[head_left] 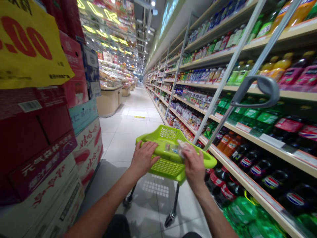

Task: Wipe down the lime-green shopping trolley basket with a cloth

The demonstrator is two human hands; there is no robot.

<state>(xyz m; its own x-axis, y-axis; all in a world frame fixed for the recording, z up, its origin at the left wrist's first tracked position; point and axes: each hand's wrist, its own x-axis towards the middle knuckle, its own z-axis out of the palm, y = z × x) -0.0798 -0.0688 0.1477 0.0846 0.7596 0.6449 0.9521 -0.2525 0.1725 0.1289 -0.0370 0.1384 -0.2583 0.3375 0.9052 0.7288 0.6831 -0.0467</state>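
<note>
A lime-green plastic shopping cart (209,161) stands in front of me, with perforated basket walls and dark legs on castors. My left hand (144,158) lies over the left part of its near rim, fingers curled onto the edge and thumb pointing right. My right hand (193,165) is at the right part of the same rim. Between its fingers and thumb is a crumpled white tissue (182,147), pressed near a clear label panel (171,148) on the cart. Part of the tissue is hidden under the fingers.
Drink shelves (247,129) full of bottles line the right side. A slanted metal pole with a grey loop handle (257,91) stands before them. Stacked drink cartons (86,148) and a yellow price sign (29,46) rise at left. The tiled aisle (133,122) runs ahead past display counters (109,100).
</note>
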